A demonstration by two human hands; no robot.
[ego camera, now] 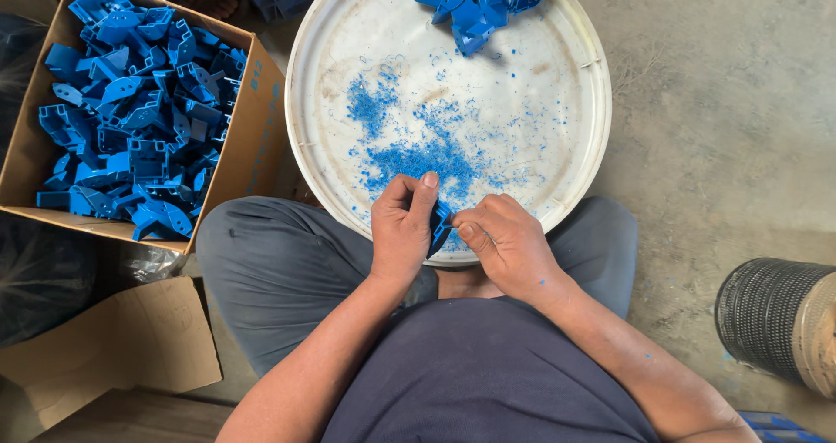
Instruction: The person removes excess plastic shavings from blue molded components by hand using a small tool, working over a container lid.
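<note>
**Both hands on one blue part**

Left hand (402, 227) and right hand (507, 244) each close their grip on a small blue plastic part (440, 227) at the white tray's (585, 69) six o'clock rim; best kept steady over the blue shavings (418, 157); box of parts (131, 104) at nine o'clock.

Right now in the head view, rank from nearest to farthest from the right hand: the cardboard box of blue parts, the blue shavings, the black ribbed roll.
From the right hand:
1. Blue shavings, just ahead on the white tray.
2. Black ribbed roll, far right.
3. Cardboard box of blue parts, far left.
</note>
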